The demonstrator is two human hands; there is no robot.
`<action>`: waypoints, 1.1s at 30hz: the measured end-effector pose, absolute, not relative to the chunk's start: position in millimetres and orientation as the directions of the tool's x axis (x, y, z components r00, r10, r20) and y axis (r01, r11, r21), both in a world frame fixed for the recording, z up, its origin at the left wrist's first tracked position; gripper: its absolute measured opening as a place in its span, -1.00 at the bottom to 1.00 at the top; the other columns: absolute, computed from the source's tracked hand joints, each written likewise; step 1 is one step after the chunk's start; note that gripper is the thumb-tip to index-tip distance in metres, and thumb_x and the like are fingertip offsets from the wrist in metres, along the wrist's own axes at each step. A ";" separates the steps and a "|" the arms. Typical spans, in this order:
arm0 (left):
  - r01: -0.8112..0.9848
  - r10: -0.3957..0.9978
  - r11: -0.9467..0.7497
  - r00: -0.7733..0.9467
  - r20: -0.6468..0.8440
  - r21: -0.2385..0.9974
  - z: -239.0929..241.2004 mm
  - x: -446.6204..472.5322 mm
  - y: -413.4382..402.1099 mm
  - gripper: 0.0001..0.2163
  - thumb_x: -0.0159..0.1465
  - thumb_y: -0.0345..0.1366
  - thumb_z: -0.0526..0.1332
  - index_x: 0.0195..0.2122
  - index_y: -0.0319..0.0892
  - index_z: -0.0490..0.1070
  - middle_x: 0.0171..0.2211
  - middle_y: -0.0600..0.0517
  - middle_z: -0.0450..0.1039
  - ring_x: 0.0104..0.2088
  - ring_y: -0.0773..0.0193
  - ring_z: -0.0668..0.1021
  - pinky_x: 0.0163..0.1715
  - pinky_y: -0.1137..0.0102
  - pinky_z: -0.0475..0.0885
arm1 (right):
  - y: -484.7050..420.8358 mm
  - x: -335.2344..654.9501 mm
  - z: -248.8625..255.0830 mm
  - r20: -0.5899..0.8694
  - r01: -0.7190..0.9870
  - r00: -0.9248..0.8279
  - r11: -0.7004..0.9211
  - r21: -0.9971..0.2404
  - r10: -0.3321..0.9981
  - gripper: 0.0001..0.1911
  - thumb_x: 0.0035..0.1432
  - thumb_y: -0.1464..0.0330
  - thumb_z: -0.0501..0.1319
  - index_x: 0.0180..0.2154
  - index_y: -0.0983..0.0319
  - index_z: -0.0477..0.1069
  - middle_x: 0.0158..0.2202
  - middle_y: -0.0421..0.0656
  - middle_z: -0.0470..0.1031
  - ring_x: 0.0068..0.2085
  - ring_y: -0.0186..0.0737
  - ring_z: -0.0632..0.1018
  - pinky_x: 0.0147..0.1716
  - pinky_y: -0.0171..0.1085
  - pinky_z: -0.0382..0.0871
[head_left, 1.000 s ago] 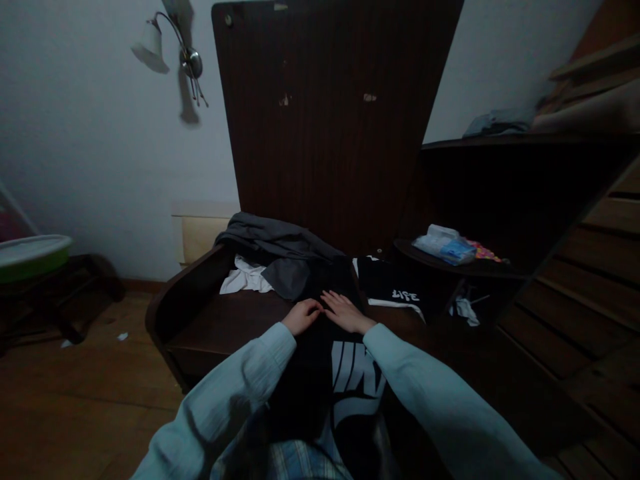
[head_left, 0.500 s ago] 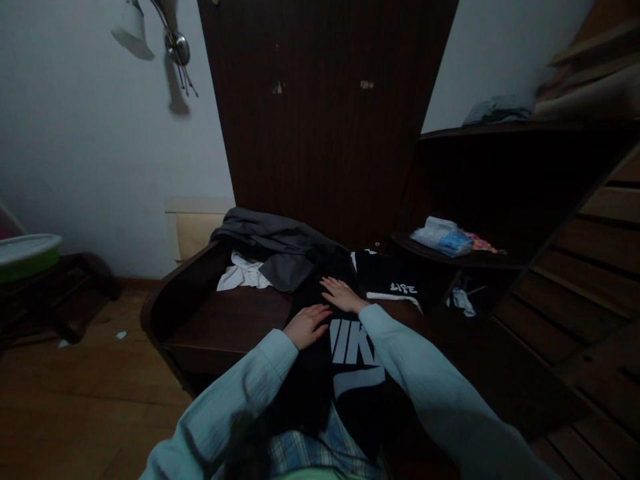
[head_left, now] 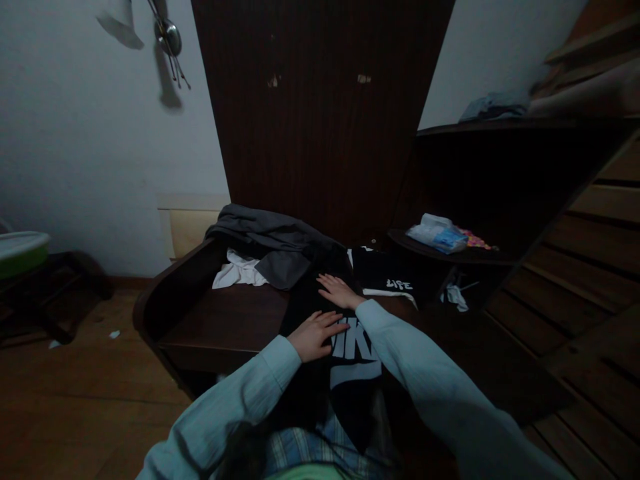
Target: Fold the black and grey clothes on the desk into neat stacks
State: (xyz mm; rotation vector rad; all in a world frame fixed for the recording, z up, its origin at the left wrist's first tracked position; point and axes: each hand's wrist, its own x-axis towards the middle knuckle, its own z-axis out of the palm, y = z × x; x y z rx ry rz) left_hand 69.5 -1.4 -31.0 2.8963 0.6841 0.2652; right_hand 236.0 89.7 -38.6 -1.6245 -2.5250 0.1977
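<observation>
A black garment [head_left: 350,373] with large white letters lies on the dark wooden table [head_left: 225,320] and hangs over its near edge toward me. My left hand [head_left: 316,331] rests flat on it, fingers spread, just left of the white print. My right hand [head_left: 337,291] lies flat on the far part of the same garment, fingers stretched out. Both arms wear pale blue sleeves. Neither hand holds anything.
A grey garment [head_left: 273,243] and a white cloth [head_left: 237,270] are heaped at the table's back. A folded black item with white lettering [head_left: 393,280] lies to the right. A shelf [head_left: 450,250] carries a plastic packet. A tall dark panel stands behind.
My left hand has slid back toward me along the black garment, while the right hand stayed at the far part. The camera has tilted down slightly.
</observation>
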 end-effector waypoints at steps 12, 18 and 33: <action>0.220 0.235 -0.967 0.965 0.118 0.126 -27.0 100.5 -24.5 -0.50 0.06 -0.45 0.09 0.08 -0.12 0.15 0.11 -0.04 0.17 0.11 0.15 0.20 0.03 0.29 0.13 | 88.6 234.2 -34.6 -0.026 0.907 -0.408 0.401 -0.130 0.913 -0.38 0.18 0.11 -0.27 0.18 0.28 -0.10 0.24 -0.12 -0.16 0.23 -0.17 -0.10 0.14 -0.15 -0.23; 0.241 0.254 -0.962 0.962 0.103 0.128 -23.1 106.1 -27.4 -0.48 0.03 -0.46 0.09 0.08 -0.14 0.14 0.12 -0.05 0.15 0.11 0.14 0.20 0.03 0.29 0.13 | 87.9 233.6 -30.0 -0.076 0.909 -0.405 0.391 -0.146 0.911 -0.36 0.17 0.08 -0.28 0.20 0.28 -0.16 0.25 -0.12 -0.20 0.23 -0.17 -0.14 0.15 -0.15 -0.26; 0.169 0.191 -0.963 0.978 0.088 0.211 -29.7 102.6 -36.7 -0.33 0.02 -0.42 0.07 0.18 -0.08 -0.11 0.21 0.00 -0.05 0.18 0.15 0.06 0.06 0.23 0.05 | 100.3 237.2 -18.5 -0.242 0.895 -0.442 0.405 -0.186 0.864 -0.26 0.10 -0.03 -0.20 0.20 0.24 -0.21 0.25 -0.11 -0.28 0.23 -0.11 -0.18 0.15 -0.09 -0.23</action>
